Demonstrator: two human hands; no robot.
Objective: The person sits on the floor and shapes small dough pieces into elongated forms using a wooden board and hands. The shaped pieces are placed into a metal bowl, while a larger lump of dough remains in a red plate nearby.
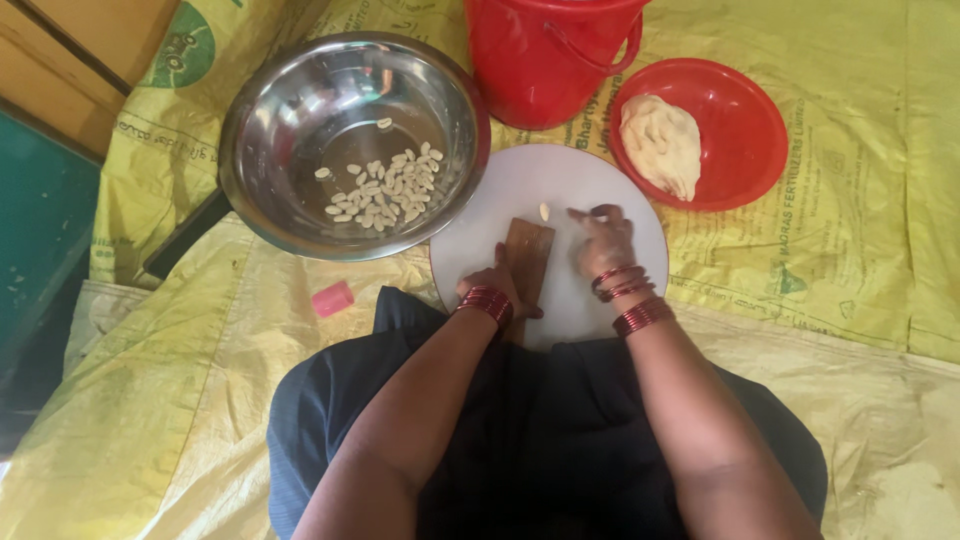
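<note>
My dark lap point(560, 440) fills the near edge, and my two forearms run out from it, each wrist stacked with red bangles point(487, 301). My left hand point(492, 285) is curled over the near end of a small wooden board point(527, 258), holding it down on the round white slab point(535, 185). My right hand point(603, 240) sits just right of the board, fingers pinched narrow against the slab; whether a bit of dough is under them I cannot tell. One small shaped dough piece point(544, 211) lies on the slab just past the far end of the board. Beyond my left hand, a steel bowl point(290, 190) overlaps the slab's edge and holds a loose heap of the same pale pieces point(390, 188) on its bottom. Beyond my right hand sits a shallow red bowl point(745, 130) with a lump of pale dough point(661, 145) in it, and a red bucket point(545, 55) stands between the two bowls. A small pink cap point(333, 298) lies left of my left wrist on the yellow sheet point(150, 400)
</note>
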